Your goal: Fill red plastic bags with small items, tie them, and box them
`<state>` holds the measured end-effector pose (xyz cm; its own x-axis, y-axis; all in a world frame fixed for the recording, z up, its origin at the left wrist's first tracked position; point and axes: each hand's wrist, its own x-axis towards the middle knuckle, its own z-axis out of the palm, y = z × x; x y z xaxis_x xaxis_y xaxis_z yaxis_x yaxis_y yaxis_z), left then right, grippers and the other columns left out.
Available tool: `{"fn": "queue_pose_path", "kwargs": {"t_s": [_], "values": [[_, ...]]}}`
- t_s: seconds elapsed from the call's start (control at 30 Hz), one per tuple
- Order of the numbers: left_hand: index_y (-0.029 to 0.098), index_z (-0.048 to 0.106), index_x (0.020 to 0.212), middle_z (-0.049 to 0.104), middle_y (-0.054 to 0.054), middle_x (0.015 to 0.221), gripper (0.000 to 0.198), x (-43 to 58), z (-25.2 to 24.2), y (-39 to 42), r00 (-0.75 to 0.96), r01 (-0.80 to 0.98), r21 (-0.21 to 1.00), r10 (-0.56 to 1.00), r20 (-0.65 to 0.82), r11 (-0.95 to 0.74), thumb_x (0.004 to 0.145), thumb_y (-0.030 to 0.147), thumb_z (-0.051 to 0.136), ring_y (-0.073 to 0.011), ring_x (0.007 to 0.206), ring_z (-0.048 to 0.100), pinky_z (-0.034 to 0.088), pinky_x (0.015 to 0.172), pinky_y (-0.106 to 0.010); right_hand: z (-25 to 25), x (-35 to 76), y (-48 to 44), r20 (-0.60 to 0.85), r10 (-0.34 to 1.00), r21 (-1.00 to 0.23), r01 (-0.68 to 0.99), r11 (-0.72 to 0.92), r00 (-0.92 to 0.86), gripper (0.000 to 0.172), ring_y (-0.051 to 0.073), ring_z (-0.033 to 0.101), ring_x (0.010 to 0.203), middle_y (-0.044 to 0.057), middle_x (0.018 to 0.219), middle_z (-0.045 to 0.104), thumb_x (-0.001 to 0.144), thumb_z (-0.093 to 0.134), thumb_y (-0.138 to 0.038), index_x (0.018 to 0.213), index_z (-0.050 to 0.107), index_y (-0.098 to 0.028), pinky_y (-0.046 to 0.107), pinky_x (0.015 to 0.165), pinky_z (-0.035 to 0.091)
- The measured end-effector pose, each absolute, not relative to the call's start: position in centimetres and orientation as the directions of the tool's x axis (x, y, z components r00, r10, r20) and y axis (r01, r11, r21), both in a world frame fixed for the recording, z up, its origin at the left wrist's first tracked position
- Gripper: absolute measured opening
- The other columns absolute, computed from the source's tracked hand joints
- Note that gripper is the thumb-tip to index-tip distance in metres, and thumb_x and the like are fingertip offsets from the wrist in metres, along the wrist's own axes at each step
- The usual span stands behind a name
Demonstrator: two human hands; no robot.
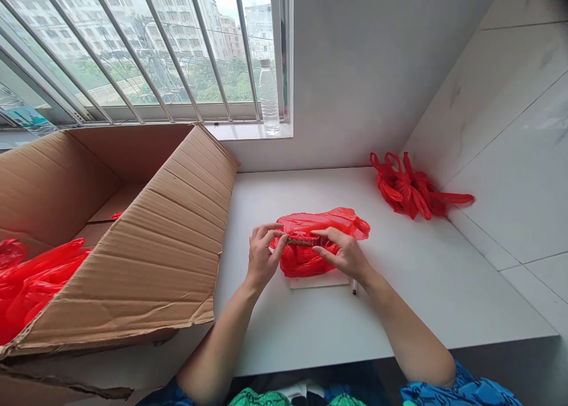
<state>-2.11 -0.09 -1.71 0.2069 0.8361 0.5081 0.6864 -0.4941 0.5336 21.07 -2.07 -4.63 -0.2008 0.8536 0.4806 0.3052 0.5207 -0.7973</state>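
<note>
Between my fingertips, over a red plastic bag [326, 219], is a small narrow strip with a row of round brownish-gold pieces [300, 241] and red at its right end. It may be a bracelet, but it is too small to be sure. My left hand [261, 255] pinches its left end between thumb and finger. At the right end, the thumb and fingers of my right hand [348, 255] close on it. The bag lies crumpled and open on the white table. Under its near edge shows a flat white pad or paper [319, 282], with a pen [354, 287] beside it.
A large open cardboard box [164, 246] stands on the left, with red plastic bags [39, 282] inside. Several knotted red bags [406, 187] lie at the back right of the table [421, 299], against the wall. A clear bottle [268, 98] stands on the barred window's sill.
</note>
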Motion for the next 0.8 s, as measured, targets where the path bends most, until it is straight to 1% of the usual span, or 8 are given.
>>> {"fn": "queue_pose_path", "kwargs": {"t_s": [0.13,0.2,0.3,0.4,0.63,0.8], "values": [[0.023,0.066,0.085,0.067,-0.004,0.113,0.016,-2.1,-1.7,-0.1,0.2,0.687,0.536,0.837,0.509,-0.491,0.096,0.03,0.057,-0.0233,0.106,0.054,0.042,0.093,-0.042,-4.8,21.1,-1.9,0.34,0.927,-0.924,0.128,0.361,-0.159,0.025,0.02,0.07,0.09,0.005,0.103,0.075,0.095,0.057,-0.037,0.112,0.071,-0.025,0.035,0.081,0.058],[0.023,0.067,0.085,0.068,-0.004,0.112,0.016,-2.0,-1.8,-0.1,0.198,0.683,0.539,0.835,0.513,-0.493,0.096,0.03,0.057,-0.0231,0.106,0.055,0.043,0.093,-0.042,-5.2,21.0,-1.8,0.279,0.949,-0.955,0.065,0.291,-0.144,0.025,0.021,0.071,0.092,0.005,0.103,0.075,0.094,0.059,-0.039,0.109,0.073,-0.024,0.036,0.084,0.058],[0.023,0.067,0.086,0.068,-0.004,0.111,0.015,-2.0,-1.8,-0.1,0.189,0.676,0.548,0.835,0.517,-0.493,0.095,0.03,0.058,-0.0228,0.106,0.055,0.043,0.093,-0.041,-5.6,20.9,-1.6,0.23,0.964,-0.972,0.018,0.235,-0.133,0.027,0.022,0.071,0.094,0.006,0.103,0.076,0.092,0.062,-0.041,0.108,0.074,-0.024,0.037,0.085,0.058],[0.024,0.068,0.086,0.068,-0.003,0.11,0.015,-2.1,-1.9,-0.1,0.179,0.672,0.558,0.837,0.517,-0.488,0.095,0.031,0.058,-0.0226,0.106,0.055,0.043,0.092,-0.04,-5.6,20.9,-1.7,0.215,0.967,-0.976,0.006,0.218,-0.139,0.027,0.022,0.071,0.092,0.005,0.1,0.076,0.091,0.062,-0.042,0.108,0.073,-0.023,0.036,0.085,0.058],[0.024,0.069,0.086,0.068,-0.003,0.11,0.016,-2.0,-2.0,-0.1,0.172,0.67,0.565,0.842,0.511,-0.481,0.095,0.032,0.058,-0.0222,0.105,0.056,0.044,0.091,-0.04,-5.2,20.8,-1.9,0.208,0.969,-0.976,0.043,0.215,-0.132,0.024,0.02,0.069,0.089,0.005,0.097,0.075,0.091,0.061,-0.039,0.103,0.074,-0.023,0.036,0.083,0.056],[0.024,0.068,0.09,0.069,-0.003,0.106,0.012,-1.9,-1.6,-0.3,0.183,0.658,0.519,0.784,0.593,-0.546,0.096,0.03,0.058,-0.0206,0.101,0.058,0.043,0.092,-0.039,-5.0,20.8,-2.0,0.202,0.969,-0.974,0.071,0.214,-0.143,0.024,0.02,0.071,0.088,0.004,0.097,0.076,0.09,0.06,-0.038,0.105,0.072,-0.023,0.036,0.085,0.056]]}}
